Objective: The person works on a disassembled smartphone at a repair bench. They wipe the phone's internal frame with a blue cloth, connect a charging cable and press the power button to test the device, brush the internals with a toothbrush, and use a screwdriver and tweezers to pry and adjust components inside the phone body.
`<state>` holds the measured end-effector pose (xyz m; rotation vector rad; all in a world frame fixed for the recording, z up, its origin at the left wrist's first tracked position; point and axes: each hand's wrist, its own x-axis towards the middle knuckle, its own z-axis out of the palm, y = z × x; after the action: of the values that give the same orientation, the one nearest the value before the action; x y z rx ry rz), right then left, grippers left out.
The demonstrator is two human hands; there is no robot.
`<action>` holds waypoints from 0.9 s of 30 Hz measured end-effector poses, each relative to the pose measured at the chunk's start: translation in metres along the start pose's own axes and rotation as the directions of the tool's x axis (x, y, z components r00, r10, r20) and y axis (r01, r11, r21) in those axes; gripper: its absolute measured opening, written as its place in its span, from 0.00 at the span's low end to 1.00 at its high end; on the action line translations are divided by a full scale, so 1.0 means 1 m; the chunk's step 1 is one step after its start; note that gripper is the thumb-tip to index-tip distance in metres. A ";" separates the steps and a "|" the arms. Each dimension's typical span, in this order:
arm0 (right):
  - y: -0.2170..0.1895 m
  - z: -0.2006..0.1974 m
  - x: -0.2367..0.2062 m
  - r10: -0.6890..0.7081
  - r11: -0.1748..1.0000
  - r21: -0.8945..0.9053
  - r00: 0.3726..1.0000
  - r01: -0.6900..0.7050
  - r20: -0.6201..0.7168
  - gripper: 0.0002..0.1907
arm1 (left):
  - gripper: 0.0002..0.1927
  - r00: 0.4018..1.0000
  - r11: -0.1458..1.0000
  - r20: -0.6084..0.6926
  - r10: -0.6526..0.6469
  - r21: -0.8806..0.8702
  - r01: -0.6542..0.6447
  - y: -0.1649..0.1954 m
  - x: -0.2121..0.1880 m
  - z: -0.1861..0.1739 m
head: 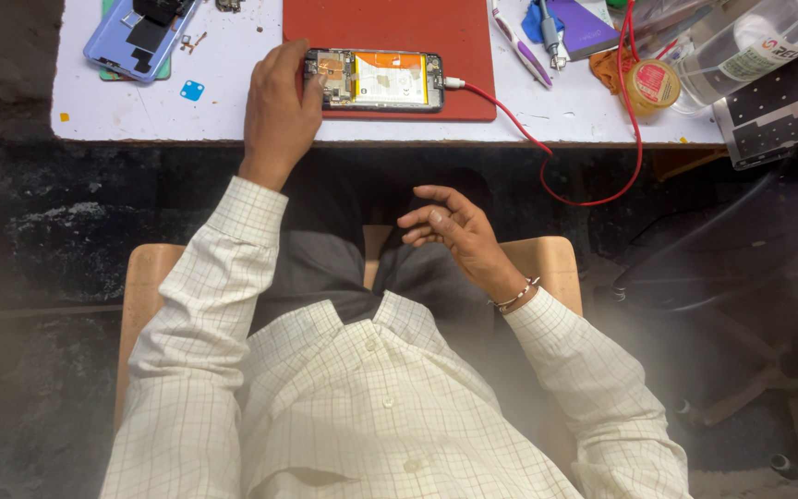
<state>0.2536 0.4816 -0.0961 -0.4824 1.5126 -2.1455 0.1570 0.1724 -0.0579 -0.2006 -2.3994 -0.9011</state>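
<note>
White tabletop (233,92) runs along the far edge of the view, above a dark, worn floor, and on it lies a red mat (390,23) with an opened phone (376,80) at its near edge. The person sits on a wooden chair (145,277) pulled back from the table.

As far as I can judge, the work is partway in: the phone's back is already off, and the battery and upper board are laid bare. A red cable (584,176) is plugged into its right end and loops down off the table edge. The cover has not gone back on, so the phone is not yet closed up.

The phone lies flat, long side toward the person. Its middle shows a pale battery with an orange band along the top, and the left end has a coppery patch among small dark parts.

The left hand (279,106) rests on the phone's left end, fingers curled over the edge and touching it. Whether they pinch anything small I cannot tell. The right hand (450,231) hangs over the lap, well clear of the table, fingers loosely half-open and holding nothing.

Off to the left sits a second blue phone (140,37), also stripped. To the right are tweezers (519,42), a small jar (653,85) and a clear tub (750,46).
</note>
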 end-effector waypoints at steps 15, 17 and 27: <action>-0.042 0.012 0.000 -0.277 0.939 -0.260 0.945 0.227 -0.174 0.09 | 0.19 0.981 0.981 -0.043 0.190 0.041 -0.188 0.012 -0.016 -0.012; -0.063 0.015 -0.001 -0.397 0.878 -0.387 0.880 0.281 -0.260 0.07 | 0.19 0.964 0.962 0.000 0.265 0.061 -0.265 0.023 -0.006 -0.016; -0.121 -0.009 0.078 -0.625 0.260 -0.952 0.780 0.162 -0.038 0.10 | 0.29 0.873 0.878 0.184 0.452 0.078 -0.472 0.058 0.036 0.017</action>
<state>0.1634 0.4798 0.0164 -0.8966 3.1842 -1.4557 0.1383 0.2258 -0.0157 -0.7936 -2.3804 -0.5287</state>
